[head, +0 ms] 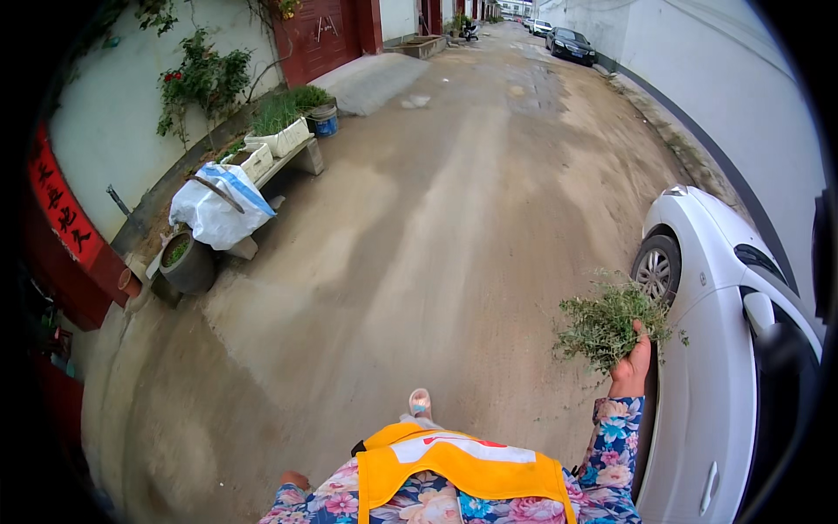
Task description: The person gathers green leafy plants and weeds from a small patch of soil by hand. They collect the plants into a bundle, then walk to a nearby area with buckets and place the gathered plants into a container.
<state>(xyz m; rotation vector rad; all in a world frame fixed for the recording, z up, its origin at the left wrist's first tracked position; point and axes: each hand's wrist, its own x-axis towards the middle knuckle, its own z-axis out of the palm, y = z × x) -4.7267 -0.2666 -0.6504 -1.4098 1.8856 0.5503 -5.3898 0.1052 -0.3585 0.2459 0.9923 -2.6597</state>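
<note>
A loose bunch of leafy green plants is gripped in my right hand, held out in front of me to the right, beside the white car. My thumb lies over the stems, while most of the fingers are hidden beneath the leaves. At the lower left, only a small part of my left hand shows past the flowered sleeve, low at my side; its fingers cannot be made out. A yellow apron covers my front, and one foot in a light sandal shows ahead of it.
A dirt lane runs ahead between pale walls. On the left, a bench carries white planters and a white plastic sack; a dark pot stands nearby. Farther off on the right, a black car is parked.
</note>
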